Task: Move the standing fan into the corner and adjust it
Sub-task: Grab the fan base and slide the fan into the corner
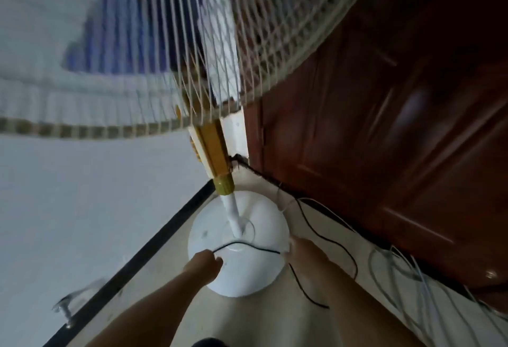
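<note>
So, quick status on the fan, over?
Left hand pinching the black cord; right hand on the fan base edge. Fan near the corner. Loose cables on the floor alongside the base.

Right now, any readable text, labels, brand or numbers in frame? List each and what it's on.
None readable.
Fan base: a few faint grey marks, too blurred to read.
Yellow control column: pale side panel with ridges, too blurred to show any lettering.
Fan grille, wooden door, black cord held between left hand and right hand: no text visible.
</note>
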The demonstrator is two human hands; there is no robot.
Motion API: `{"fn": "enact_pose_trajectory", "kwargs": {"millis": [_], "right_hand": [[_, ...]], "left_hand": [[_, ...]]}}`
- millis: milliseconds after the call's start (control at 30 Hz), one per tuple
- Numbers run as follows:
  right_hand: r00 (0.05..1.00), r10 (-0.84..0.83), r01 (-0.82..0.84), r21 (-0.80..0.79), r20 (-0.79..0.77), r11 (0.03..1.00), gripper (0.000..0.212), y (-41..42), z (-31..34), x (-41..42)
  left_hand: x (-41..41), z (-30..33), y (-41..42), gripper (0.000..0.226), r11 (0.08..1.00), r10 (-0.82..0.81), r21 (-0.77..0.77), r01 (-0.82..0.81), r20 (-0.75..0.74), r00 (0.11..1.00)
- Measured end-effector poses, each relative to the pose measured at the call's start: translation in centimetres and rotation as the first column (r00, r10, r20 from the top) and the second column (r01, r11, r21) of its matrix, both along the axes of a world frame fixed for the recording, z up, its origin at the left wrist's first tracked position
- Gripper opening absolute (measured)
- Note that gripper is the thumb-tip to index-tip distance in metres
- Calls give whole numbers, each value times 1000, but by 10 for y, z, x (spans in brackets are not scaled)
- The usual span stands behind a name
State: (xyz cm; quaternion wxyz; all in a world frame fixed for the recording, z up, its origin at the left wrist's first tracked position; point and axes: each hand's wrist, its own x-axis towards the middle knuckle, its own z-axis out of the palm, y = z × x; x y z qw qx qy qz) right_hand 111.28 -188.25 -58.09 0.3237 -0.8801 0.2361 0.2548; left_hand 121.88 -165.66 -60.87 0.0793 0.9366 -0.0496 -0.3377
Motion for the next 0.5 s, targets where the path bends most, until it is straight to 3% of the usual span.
{"fn": "enact_pose_trajectory", "kwargs": {"millis": [133, 233, 333, 400, 500], "right_hand": [[1000, -13, 13, -5, 4, 1000, 53, -30, -125, 46], [999, -38, 38, -9, 23, 999, 22, -60, -202, 83], [997, -69, 71, -49, 47, 996, 25, -75, -240, 106], [998, -55, 56, -59, 19, 997, 34, -75, -260, 115], [991, -120, 115, -80, -57, 990, 58, -65, -272, 119]], "left_hand": [[31, -127, 18, 39, 999, 33, 35, -33, 21, 999], [69, -197, 22, 37, 993, 111, -53, -106, 96, 989], [102, -232, 25, 44, 983, 160, -121, -136, 212, 964], [106, -249, 33, 71, 992, 124, -35, -119, 250, 960], [100, -269, 53, 112, 996, 35, 78, -49, 175, 984]]}}
